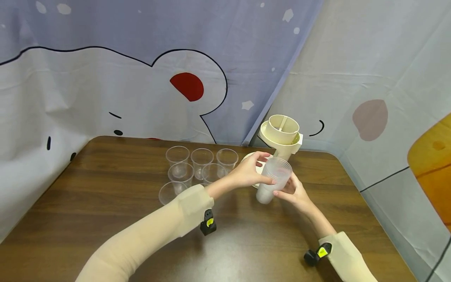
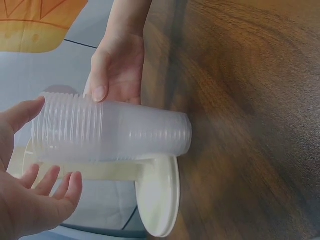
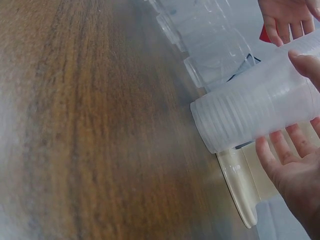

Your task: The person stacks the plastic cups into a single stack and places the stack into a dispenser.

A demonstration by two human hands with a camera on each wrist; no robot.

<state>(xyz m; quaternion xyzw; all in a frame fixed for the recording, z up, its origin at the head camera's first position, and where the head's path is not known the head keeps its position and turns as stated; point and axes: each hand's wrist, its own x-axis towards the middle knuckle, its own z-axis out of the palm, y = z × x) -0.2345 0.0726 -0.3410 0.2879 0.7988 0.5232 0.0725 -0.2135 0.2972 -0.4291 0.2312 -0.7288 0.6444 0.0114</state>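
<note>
A stack of nested clear plastic cups (image 1: 276,176) tilts in front of a cream stand. My right hand (image 1: 296,196) grips it around the middle, thumb on the near side and fingers on the other, as the right wrist view shows. My left hand (image 1: 251,172) is spread about the rim end. In the left wrist view its thumb (image 2: 25,114) is at the rims, while its fingers (image 2: 55,187) curve loosely, apart from the cups. Whether the stack's base touches the table cannot be told. Several single clear cups (image 1: 177,156) stand left of the hands, partly hidden by the left arm.
The cream stand (image 1: 282,135), with a round tube top and a flat base (image 2: 159,197), is at the back right, behind the stack. The brown wooden table (image 1: 116,184) ends at a patterned cloth backdrop (image 1: 116,90).
</note>
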